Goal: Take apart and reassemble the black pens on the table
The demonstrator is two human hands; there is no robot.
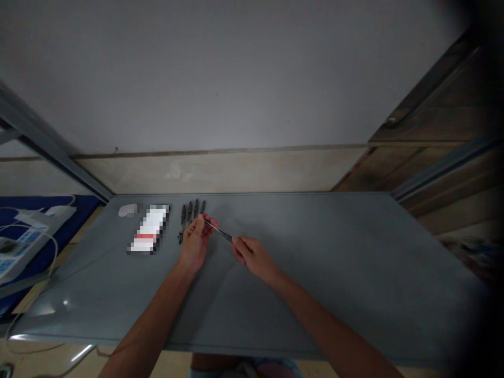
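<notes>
Above the grey tabletop, a slim pen point(219, 230) slants between my two hands. My left hand point(196, 242) pinches its upper left end with thumb and fingers. The dark lower right end runs into my right hand point(252, 255), whose fingers are closed around it. Whether the pen is whole or in two parts I cannot tell. Just behind my left hand, several dark pens point(189, 211) lie side by side, their near ends partly covered by that hand.
A blurred-out phone point(150, 229) lies left of the pens, with a small white object point(128, 210) beyond it. A white power strip point(29, 241) with cables sits on a blue surface at far left. The wall point(236, 170) rises behind the table point(334, 273). Metal posts flank it.
</notes>
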